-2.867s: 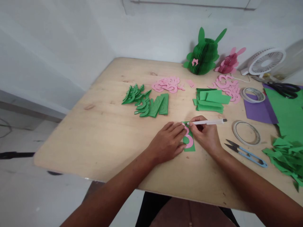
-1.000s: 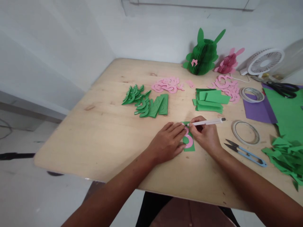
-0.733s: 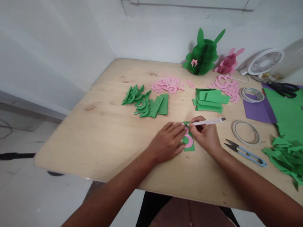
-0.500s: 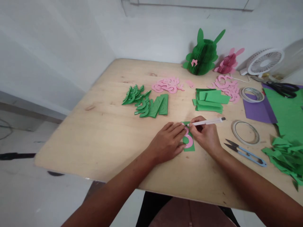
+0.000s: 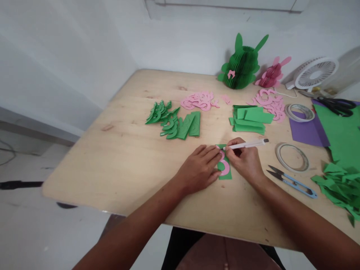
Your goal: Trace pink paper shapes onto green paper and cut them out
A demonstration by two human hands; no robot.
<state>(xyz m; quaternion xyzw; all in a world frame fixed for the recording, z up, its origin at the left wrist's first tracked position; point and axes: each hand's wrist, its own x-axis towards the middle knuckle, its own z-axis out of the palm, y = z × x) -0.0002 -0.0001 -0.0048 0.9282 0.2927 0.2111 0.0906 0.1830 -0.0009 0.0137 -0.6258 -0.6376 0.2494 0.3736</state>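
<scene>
A white pen (image 5: 247, 144) is gripped in my right hand (image 5: 244, 159), its tip down at the top of a pink curved paper cutout (image 5: 224, 167). That cutout lies flat on a green paper strip (image 5: 228, 176). My left hand (image 5: 199, 168) rests palm down with fingers stretched out, its fingertips pressing on the cutout's left side and hiding part of it. Beyond the hands lie folded green strips (image 5: 250, 125), green curved cutouts (image 5: 168, 125) and a pile of pink cutouts (image 5: 198, 101).
To the right are blue-handled thread snips (image 5: 295, 184), tape rolls (image 5: 280, 160), green scraps (image 5: 341, 191), purple paper (image 5: 306, 133) and black scissors (image 5: 337, 106). A green honeycomb paper figure (image 5: 242, 69), a smaller pink one (image 5: 272, 75) and a white fan (image 5: 315, 73) stand along the wall.
</scene>
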